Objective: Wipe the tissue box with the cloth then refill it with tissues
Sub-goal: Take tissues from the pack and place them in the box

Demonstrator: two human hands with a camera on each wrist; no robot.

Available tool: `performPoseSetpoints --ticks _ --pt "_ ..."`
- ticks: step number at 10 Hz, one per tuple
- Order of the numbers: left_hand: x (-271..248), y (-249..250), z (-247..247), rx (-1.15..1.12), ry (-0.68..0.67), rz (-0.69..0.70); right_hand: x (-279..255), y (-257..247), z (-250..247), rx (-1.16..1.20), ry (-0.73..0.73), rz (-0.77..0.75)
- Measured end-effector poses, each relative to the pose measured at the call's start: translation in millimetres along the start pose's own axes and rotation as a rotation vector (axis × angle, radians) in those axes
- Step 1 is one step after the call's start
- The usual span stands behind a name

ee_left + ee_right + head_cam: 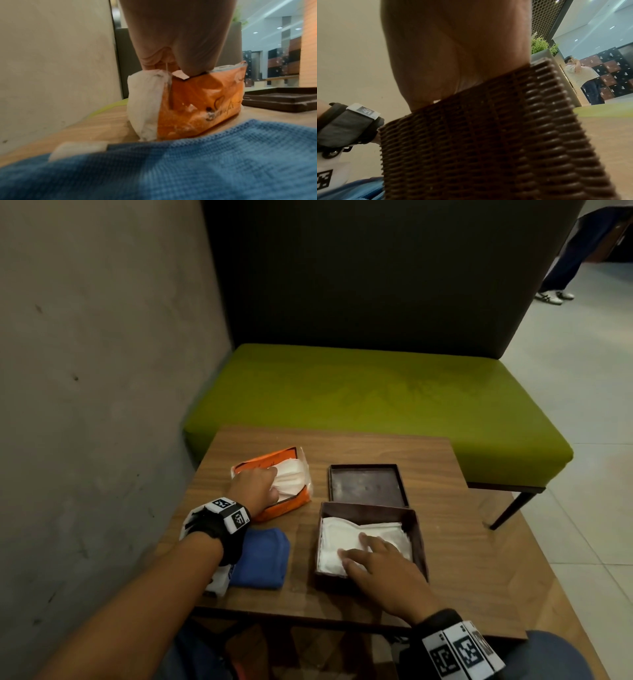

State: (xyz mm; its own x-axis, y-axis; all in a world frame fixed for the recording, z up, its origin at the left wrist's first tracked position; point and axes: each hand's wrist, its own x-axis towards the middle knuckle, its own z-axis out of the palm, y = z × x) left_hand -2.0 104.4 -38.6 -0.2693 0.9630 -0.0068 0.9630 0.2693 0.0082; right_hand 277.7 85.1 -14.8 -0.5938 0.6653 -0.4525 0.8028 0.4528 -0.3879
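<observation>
Tissue box (420,529) open, table centre | right hand (383,568) flat on tissues (342,537) inside | left hand (255,484) pinching sheets in orange pack (274,508), left of box, nearer left hand | cloth (262,558) idle

Orange tissue pack (197,101) beyond blue cloth (188,162)

Both forearms are bare, with no sleeves in view. The left wrist (219,529) wears a black strap carrying white blocks printed with black square-pattern markers — a white plastic housing hangs beneath it, with a small screw showing in the right wrist view. The right wrist (455,645) wears a black band ringed with similar white marker tiles. Blue trousers (555,655) cover the knee at the near right.
</observation>
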Motion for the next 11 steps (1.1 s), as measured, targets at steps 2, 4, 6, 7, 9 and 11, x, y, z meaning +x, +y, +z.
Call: performPoseSetpoints --ticks 2,4,6,7,9,11 --pt "-4 -7 -15 -0.334 0.181 -0.098 1 1 0 -0.007 0.003 -0.001" --pt "-13 -11 -35 -0.616 0.365 -0.197 1 1 1 -0.017 0.005 -0.008" --pt "-14 -17 -49 -1.223 0.482 -0.48 0 0 2 0.037 0.082 -0.017" --pt "-30 -11 -60 -1.712 0.297 -0.565 0 -1 3 0.073 0.171 -0.023" --pt "-73 24 -68 -2.218 -0.11 -0.529 -9 -7 0 -0.024 0.452 -0.069" --pt "-100 51 -58 -2.309 -0.184 -0.503 -35 -26 -6 0.565 0.506 -0.322"
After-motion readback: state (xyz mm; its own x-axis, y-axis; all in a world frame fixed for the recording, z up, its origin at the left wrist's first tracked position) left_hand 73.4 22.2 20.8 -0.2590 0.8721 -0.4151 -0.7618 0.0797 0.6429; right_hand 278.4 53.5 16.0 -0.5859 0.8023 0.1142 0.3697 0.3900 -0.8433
